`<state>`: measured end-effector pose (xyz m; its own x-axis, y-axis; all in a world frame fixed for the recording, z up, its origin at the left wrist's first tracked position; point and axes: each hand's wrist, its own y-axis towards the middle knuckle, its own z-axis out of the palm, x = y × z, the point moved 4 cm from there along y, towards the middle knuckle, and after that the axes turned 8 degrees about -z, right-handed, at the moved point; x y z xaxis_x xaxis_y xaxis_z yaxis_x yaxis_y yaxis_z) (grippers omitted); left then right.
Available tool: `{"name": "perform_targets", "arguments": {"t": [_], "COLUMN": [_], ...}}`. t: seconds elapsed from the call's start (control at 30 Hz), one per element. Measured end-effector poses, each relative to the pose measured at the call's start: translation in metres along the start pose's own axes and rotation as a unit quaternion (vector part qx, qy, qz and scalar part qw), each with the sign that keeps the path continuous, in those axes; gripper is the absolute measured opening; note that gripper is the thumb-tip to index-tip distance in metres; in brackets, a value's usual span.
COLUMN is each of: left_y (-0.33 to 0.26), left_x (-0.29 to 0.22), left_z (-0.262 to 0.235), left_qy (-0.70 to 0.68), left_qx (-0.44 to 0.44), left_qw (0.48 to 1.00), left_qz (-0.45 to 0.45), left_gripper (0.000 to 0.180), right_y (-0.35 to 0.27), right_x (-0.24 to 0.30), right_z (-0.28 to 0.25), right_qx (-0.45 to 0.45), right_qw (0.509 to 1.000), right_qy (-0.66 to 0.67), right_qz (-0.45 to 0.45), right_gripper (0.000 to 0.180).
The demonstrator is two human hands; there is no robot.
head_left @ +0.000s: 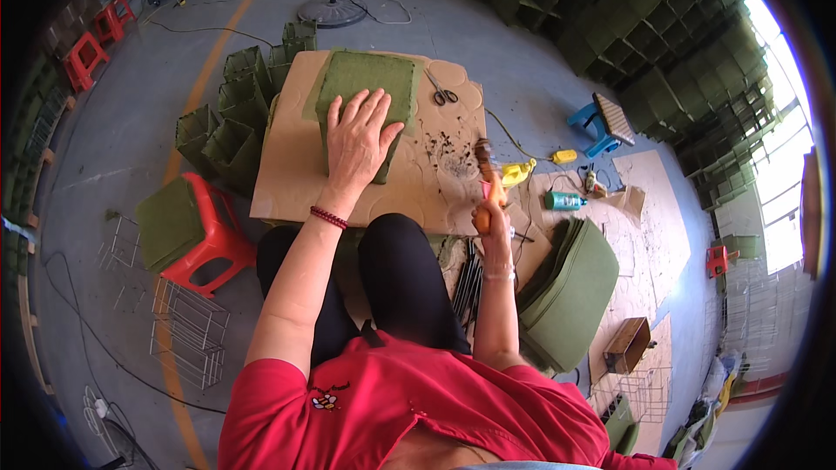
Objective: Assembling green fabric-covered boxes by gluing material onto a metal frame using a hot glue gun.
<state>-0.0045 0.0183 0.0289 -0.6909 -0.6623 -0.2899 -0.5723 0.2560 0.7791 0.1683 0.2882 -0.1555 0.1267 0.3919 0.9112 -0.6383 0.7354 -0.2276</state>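
Note:
My left hand (355,135) lies flat, fingers spread, on top of a green fabric-covered box (366,74). The box sits on a cardboard-topped work surface (296,174) in front of my knees. To the right, my right hand (493,219) is closed around an orange-handled tool (494,188) with a dark, brown-banded end pointing away from me. Its exact kind I cannot make out. Close beside it is a yellow plastic object (519,172). Black-handled scissors (444,96) lie near the far right corner of the cardboard, above scattered dark crumbs (453,152).
Open green boxes (239,91) stand left of the work surface. Nearer is a red stool (213,239) bearing green pieces, with wire frames (187,331) below. At right are stacked green sheets (570,296), a green bottle (564,200), a blue stool (601,126) and a cable.

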Motion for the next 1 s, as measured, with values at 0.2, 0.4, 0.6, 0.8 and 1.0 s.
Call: {"name": "perform_targets", "arguments": {"t": [0.2, 0.4, 0.6, 0.8, 1.0], "left_y": [0.003, 0.002, 0.001, 0.005, 0.006], "left_x": [-0.005, -0.006, -0.009, -0.007, -0.008], "left_z": [0.001, -0.003, 0.001, 0.001, 0.004], "left_qy": [-0.012, -0.023, -0.028, -0.023, -0.022], "left_qx": [0.025, 0.027, 0.034, 0.03, 0.034], "left_qw": [1.0, 0.999, 0.999, 0.999, 0.999], "left_qz": [-0.003, -0.006, -0.007, 0.0, -0.003], "left_gripper": [0.042, 0.042, 0.043, 0.043, 0.043], "right_y": [-0.019, -0.008, 0.013, 0.015, 0.029], "right_x": [0.075, 0.099, 0.097, 0.1, 0.102], "right_z": [0.053, 0.118, 0.123, 0.133, 0.135], "right_qx": [0.059, 0.142, 0.13, 0.112, 0.11], "right_qw": [0.979, 0.969, 0.951, 0.937, 0.925], "right_qy": [-0.127, -0.138, -0.218, -0.264, -0.298], "right_qz": [-0.149, -0.151, -0.176, -0.199, -0.207], "right_gripper": [0.027, 0.025, 0.028, 0.027, 0.027]}}
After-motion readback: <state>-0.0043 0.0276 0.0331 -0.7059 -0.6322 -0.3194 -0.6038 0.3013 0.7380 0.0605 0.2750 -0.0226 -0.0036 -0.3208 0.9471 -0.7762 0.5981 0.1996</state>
